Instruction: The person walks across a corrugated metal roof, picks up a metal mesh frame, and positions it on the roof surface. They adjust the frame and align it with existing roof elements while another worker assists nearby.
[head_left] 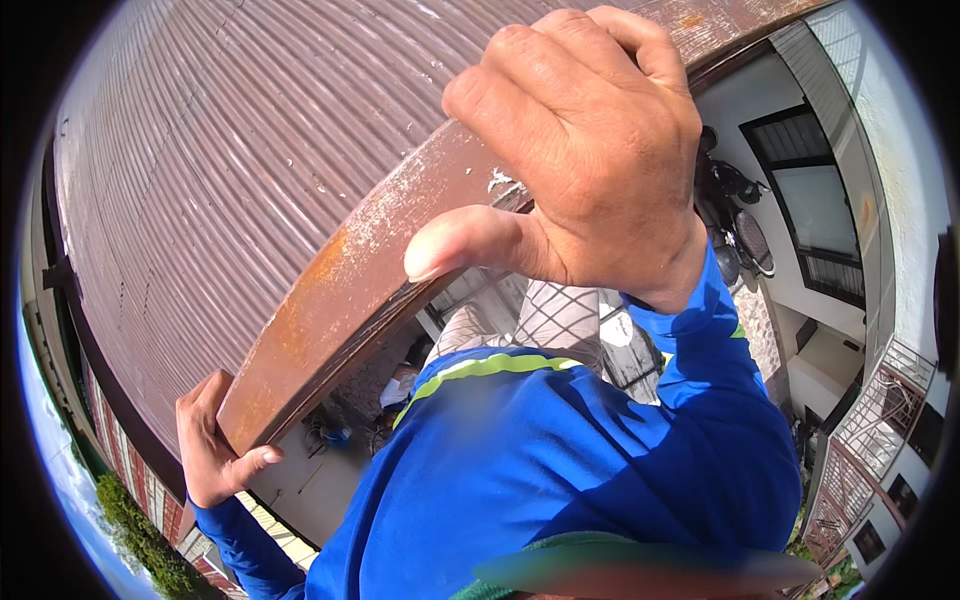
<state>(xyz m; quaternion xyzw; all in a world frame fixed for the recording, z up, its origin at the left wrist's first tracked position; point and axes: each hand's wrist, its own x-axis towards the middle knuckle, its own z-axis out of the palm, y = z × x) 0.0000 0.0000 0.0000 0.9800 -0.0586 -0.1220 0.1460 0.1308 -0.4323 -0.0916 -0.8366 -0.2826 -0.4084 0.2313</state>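
A long brown board [320, 300], scratched and rust-stained, runs along the edge of a corrugated brown metal roof [220, 150]. My right hand [590, 160], large in the upper middle, is closed over the board, fingers curled on the far side and thumb along the near edge. My left hand [215, 440] grips the board's lower-left end, its thumb on the near side. My blue-sleeved arms and body are below the board, with my legs in beige trousers partly seen.
Far below are dark objects like a motorcycle [740, 220] and items on paving. A white wall with a dark-framed window [805, 205] and metal railings [890, 410] stand to the right. A tree [135, 530] and sky show at the lower left.
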